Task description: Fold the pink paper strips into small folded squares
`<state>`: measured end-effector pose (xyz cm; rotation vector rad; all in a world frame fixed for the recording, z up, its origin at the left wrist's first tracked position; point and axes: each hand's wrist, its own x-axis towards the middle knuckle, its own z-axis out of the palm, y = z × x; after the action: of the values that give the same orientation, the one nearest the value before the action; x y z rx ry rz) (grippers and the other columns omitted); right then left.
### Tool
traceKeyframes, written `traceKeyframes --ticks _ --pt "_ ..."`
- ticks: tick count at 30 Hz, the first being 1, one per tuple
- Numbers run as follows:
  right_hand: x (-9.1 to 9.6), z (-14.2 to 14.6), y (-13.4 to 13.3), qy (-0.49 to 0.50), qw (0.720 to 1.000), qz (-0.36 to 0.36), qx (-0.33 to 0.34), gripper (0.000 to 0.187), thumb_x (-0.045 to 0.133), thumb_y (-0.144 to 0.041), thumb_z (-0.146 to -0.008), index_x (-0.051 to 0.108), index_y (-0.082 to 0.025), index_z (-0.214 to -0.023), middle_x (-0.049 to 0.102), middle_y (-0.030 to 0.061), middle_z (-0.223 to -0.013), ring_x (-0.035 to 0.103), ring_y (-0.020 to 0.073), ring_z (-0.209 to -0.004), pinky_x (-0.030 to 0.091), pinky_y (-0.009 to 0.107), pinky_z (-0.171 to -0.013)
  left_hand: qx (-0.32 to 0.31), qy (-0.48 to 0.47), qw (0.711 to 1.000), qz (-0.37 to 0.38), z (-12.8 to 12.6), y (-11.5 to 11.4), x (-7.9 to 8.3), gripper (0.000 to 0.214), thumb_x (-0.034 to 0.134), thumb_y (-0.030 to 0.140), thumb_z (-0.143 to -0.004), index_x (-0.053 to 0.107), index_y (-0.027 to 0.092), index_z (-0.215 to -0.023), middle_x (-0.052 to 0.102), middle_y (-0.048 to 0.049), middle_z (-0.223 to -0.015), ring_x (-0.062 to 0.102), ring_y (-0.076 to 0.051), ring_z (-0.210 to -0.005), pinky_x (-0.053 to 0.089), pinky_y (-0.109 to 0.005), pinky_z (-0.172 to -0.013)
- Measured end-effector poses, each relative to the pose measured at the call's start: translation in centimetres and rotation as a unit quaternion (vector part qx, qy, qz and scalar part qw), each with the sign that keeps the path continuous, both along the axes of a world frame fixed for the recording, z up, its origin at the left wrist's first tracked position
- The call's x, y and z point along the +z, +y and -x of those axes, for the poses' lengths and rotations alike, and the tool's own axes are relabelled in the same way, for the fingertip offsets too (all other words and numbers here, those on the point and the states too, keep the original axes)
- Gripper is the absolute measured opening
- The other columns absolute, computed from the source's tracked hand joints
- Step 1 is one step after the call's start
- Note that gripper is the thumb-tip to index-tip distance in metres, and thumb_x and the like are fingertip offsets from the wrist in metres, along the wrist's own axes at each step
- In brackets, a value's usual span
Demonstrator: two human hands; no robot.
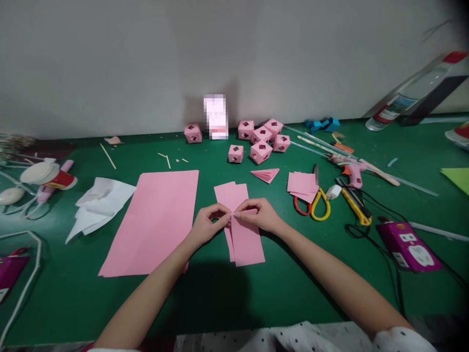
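Observation:
My left hand (pixel 209 224) and my right hand (pixel 263 215) meet at the middle of the table, fingertips nearly touching. Both pinch a small piece of pink paper (pixel 250 212), mostly covered by the fingers; its exact shape is hard to make out. Beneath them lie overlapping pink paper strips (pixel 249 247). Large pink sheets (pixel 154 220) are stacked beside my left forearm. Beyond my right hand sit a fanned bunch of folded pink paper (pixel 266 175) and a small pile of pink squares (pixel 301 184).
Several pink paper polyhedra (pixel 261 152) stand near the wall by a lit, blurred screen (pixel 217 117). Rightward are scissors (pixel 320 205), a cutter (pixel 355 205), a glue gun (pixel 353 172), a purple box (pixel 408 246) and a leaning bottle (pixel 406 98). Crumpled white paper (pixel 100 205) and a tipped cup (pixel 51 176) lie left.

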<state>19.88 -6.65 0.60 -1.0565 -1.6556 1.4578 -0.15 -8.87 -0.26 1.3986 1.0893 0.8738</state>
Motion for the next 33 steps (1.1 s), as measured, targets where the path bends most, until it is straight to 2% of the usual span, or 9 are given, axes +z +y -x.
traceKeyframes --ticks 14,21,27,33 --pt "0.31 0.15 -0.07 -0.005 1.0 0.011 0.003 0.007 0.068 -0.022 -0.072 0.072 -0.016 -0.074 0.072 0.0042 -0.076 0.065 0.0183 -0.074 0.048 0.029 -0.072 -0.034 0.057 0.996 -0.063 -0.12 -0.21 0.88 0.011 0.062 0.025 -0.081 0.063 0.014 -0.08 0.062 -0.0011 -0.072 0.057 -0.011 -0.066 0.046 -0.022 -0.063" --pt "-0.04 0.23 -0.17 -0.015 1.0 0.007 0.01 0.009 0.068 -0.023 -0.073 0.072 -0.016 -0.075 0.073 0.0041 -0.077 0.065 0.0178 -0.074 0.048 0.027 -0.071 -0.031 0.066 0.996 -0.056 -0.2 -0.06 0.78 0.015 0.061 0.026 -0.082 0.062 0.014 -0.074 0.06 -0.0008 -0.069 0.055 -0.011 -0.064 0.043 -0.021 -0.061" --pt "-0.14 0.1 -0.05 -0.018 1.0 -0.011 0.011 0.013 0.068 -0.028 -0.075 0.072 -0.016 -0.078 0.072 0.0037 -0.08 0.065 0.0171 -0.076 0.048 0.027 -0.072 -0.006 0.036 0.999 -0.034 0.16 0.2 0.39 0.017 0.064 0.028 -0.08 0.061 0.014 -0.071 0.06 -0.0002 -0.067 0.054 -0.012 -0.063 0.042 -0.022 -0.061" --pt "-0.07 0.16 -0.02 -0.019 1.0 -0.02 0.0 0.011 0.067 -0.026 -0.075 0.07 -0.016 -0.076 0.071 0.003 -0.077 0.064 0.0165 -0.073 0.047 0.026 -0.07 -0.017 0.068 0.996 -0.058 -0.06 0.14 0.47 0.017 0.059 0.028 -0.084 0.059 0.015 -0.074 0.056 0.0012 -0.067 0.052 -0.01 -0.062 0.04 -0.021 -0.059"
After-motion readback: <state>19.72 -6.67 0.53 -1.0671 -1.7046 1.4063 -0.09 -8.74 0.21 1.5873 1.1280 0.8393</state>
